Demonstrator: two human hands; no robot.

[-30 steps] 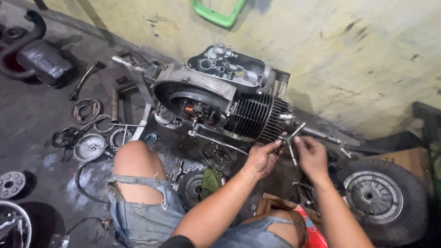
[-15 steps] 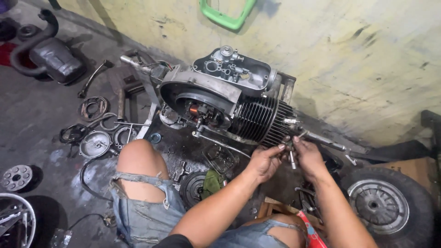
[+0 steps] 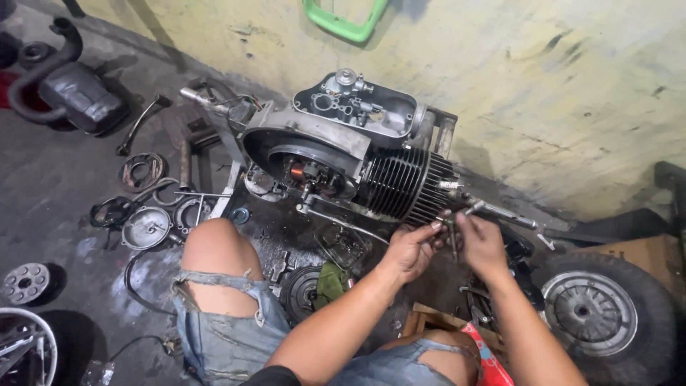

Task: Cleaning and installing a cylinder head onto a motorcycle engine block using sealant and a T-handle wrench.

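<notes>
Beside the finned cylinder (image 3: 402,187), both hands pinch a small metal tool (image 3: 453,230).

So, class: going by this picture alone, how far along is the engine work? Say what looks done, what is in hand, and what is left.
Done: the engine sits on the floor with its side open, coils showing, and removed parts lie spread at the left. In hand: the left hand and right hand work a small metal tool beside the finned cylinder. Left: the cylinder is still mounted, and the wheel lies apart.
</notes>
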